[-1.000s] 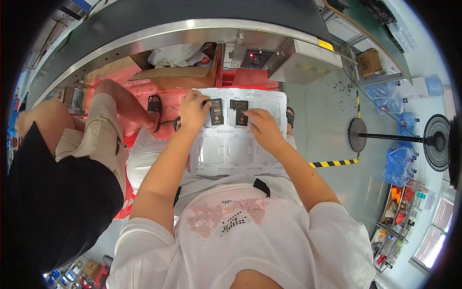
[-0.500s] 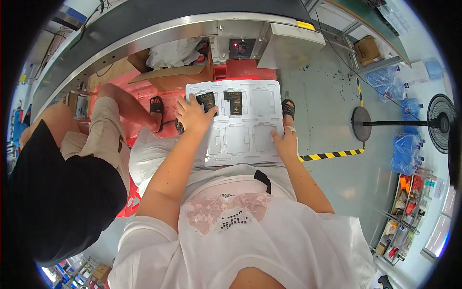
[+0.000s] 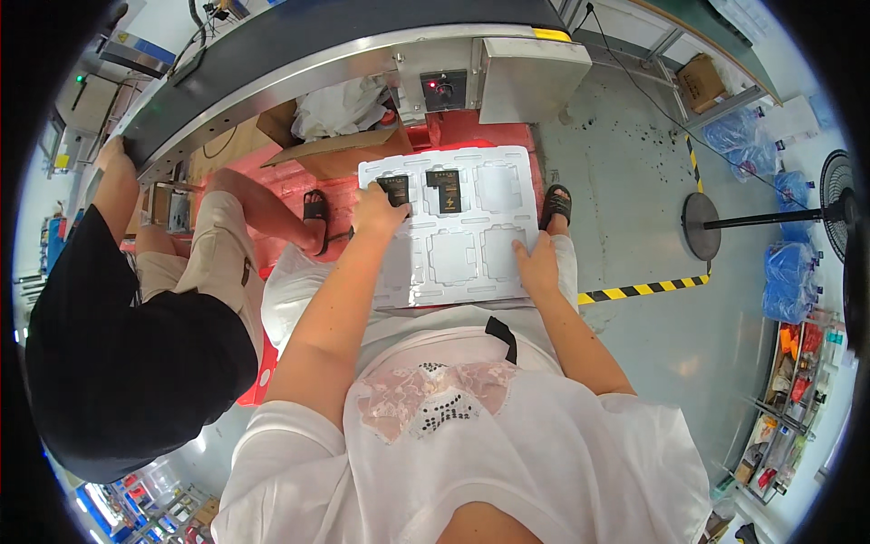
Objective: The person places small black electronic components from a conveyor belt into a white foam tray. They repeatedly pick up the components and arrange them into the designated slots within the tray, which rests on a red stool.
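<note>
A white plastic tray (image 3: pixel 441 300) with moulded compartments rests on my lap. Two flat black batteries with gold print lie in its far row. My left hand (image 3: pixel 378 212) is over the left battery (image 3: pixel 395 188), its fingers curled round the sides and covering part of it. Just to the right, the other battery (image 3: pixel 444 191) lies in its compartment, untouched. At the tray's right edge, my right hand (image 3: pixel 538 265) grips the rim, thumb on top and fingers mostly hidden at the side. The far right compartment and the visible near ones hold nothing.
Ahead runs a dark conveyor (image 3: pixel 362 34) with a metal frame and a switch box (image 3: pixel 444 90). Beneath it stands an open carton (image 3: pixel 349 154). A co-worker (image 3: pixel 145 354) in black sits close on my left. A pedestal fan (image 3: pixel 702 226) stands to the right.
The fingers of my left hand, spread before, have drawn in round the left battery. My right hand stays at the tray's edge. The co-worker's hand now shows at the conveyor's edge.
</note>
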`<move>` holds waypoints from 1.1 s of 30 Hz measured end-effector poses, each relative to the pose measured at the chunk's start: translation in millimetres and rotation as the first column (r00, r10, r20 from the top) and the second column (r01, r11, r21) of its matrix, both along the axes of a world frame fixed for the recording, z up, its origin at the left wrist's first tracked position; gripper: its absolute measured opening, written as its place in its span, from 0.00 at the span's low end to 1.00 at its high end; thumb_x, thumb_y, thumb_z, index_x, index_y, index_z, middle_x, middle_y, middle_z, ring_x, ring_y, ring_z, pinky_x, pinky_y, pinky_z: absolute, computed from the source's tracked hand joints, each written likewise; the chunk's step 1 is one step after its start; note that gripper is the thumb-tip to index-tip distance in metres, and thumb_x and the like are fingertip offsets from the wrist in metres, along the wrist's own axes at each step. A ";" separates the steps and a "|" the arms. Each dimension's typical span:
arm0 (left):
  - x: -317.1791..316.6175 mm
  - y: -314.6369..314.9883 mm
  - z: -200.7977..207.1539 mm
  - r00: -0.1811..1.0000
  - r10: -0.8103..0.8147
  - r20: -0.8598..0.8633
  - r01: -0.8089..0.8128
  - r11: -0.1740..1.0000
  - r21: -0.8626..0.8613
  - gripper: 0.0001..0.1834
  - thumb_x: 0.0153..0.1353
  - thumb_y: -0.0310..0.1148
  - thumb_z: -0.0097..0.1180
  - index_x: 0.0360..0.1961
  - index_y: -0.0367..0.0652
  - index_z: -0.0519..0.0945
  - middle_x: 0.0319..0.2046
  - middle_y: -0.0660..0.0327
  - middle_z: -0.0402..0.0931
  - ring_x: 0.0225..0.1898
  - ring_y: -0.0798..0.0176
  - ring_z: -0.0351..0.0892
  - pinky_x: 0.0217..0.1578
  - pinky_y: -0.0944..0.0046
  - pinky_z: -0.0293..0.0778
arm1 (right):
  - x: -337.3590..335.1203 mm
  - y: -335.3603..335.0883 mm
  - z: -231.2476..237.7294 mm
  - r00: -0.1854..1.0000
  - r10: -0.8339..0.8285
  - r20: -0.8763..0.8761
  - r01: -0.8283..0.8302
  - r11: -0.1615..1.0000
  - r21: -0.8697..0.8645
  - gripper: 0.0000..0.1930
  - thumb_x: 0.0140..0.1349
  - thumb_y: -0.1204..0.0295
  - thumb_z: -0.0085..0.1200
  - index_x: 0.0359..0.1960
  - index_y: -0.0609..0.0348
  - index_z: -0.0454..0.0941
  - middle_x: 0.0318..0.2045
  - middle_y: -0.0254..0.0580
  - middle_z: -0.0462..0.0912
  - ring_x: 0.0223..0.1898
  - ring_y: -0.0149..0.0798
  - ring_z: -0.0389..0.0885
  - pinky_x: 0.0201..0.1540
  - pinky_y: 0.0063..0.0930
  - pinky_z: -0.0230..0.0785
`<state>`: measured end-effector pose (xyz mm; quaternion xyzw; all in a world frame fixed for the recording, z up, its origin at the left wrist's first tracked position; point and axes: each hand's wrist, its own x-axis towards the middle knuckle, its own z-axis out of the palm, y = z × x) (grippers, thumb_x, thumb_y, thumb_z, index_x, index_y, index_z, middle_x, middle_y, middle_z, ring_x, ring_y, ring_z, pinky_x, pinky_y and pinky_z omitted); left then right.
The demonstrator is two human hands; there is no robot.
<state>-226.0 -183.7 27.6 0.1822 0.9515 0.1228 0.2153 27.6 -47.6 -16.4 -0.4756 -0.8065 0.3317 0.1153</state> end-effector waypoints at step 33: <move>127.0 -20.9 95.8 0.616 -0.676 -0.405 0.766 0.395 0.507 0.33 0.41 0.14 0.44 0.54 0.40 0.67 0.54 0.52 0.65 0.58 0.47 0.61 0.59 0.57 0.58 | 10.9 15.3 21.0 0.802 0.456 0.386 -0.581 0.747 0.324 0.35 0.34 0.51 0.67 0.49 0.42 0.75 0.39 0.44 0.73 0.45 0.45 0.69 0.43 0.44 0.58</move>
